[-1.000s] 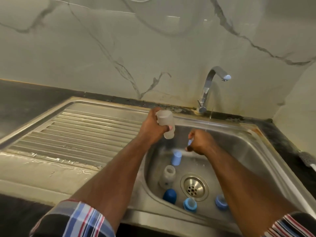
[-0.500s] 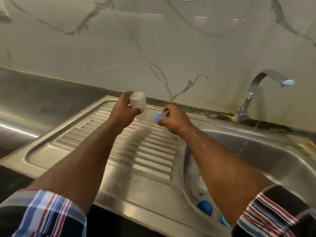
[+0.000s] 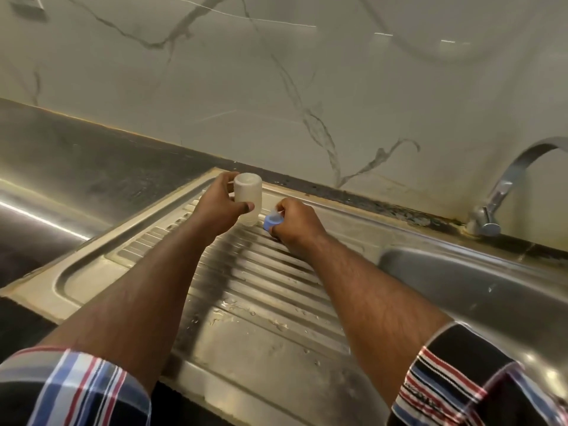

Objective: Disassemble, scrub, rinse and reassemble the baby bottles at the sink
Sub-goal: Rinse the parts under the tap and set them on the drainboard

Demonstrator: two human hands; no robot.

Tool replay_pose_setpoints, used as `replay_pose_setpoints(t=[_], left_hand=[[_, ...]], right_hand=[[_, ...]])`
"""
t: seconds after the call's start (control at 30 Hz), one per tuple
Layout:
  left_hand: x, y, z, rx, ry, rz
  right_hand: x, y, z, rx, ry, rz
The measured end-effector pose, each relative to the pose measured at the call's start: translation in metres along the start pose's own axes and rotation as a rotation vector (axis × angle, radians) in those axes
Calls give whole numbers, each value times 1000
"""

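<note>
My left hand grips a translucent white bottle body, held upside down with its base up, over the far end of the ribbed steel drainboard. My right hand pinches a small blue collar with a clear teat low over the drainboard, right beside the bottle's mouth. Whether either part touches the steel I cannot tell. The other bottle parts in the basin are out of view.
The sink basin lies to the right, with the chrome tap behind it. A marble wall rises at the back. Dark counter runs left of the drainboard. Water drops lie on the near drainboard.
Both hands have moved left from above the basin to the far drainboard, carrying the bottle and the blue collar, and have come lower. The view has swung left, so the basin's contents are gone.
</note>
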State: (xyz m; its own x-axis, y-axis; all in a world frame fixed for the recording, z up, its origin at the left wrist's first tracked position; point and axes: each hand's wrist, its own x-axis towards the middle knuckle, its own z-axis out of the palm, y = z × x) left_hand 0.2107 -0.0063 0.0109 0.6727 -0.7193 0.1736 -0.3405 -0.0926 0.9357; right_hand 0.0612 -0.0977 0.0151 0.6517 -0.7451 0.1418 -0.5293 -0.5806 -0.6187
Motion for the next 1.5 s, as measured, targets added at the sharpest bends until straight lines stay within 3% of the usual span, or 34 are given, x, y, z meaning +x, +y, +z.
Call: replay_pose_setpoints(t=[0.5,0.6,0.73,0.8,0.87,0.97,1.1,1.3,1.4,1.47,1.5], left_hand=[[-2,8,2,67,-81,-67],[-12,17,0,119,-3,-46],[-42,37,19,263,276,207],[-56,48,39,266,284,312],[-66,53,66,282,183,339],[-78,61,106,325,0,304],[-93,72,157,373,-217,337],[-113,89,220,392,-331,308],[-120,92,242,392,-365,234],[-122,96,254,416,-415,204],[-123,97,259,408,-437,190]], right_hand=[[-6,11,-9,-46,-7,9],[-17,28,-36,25,125,7],[-34,79,-92,91,390,116],[-46,107,-116,56,461,223],[-61,135,-130,7,510,316],[-81,173,-137,-95,409,431],[-104,210,-129,-303,-4,490],[-120,231,-105,-432,-405,430],[-121,244,-95,-421,-390,380],[-119,250,-105,-267,-212,431],[-119,249,-116,-78,-72,489]])
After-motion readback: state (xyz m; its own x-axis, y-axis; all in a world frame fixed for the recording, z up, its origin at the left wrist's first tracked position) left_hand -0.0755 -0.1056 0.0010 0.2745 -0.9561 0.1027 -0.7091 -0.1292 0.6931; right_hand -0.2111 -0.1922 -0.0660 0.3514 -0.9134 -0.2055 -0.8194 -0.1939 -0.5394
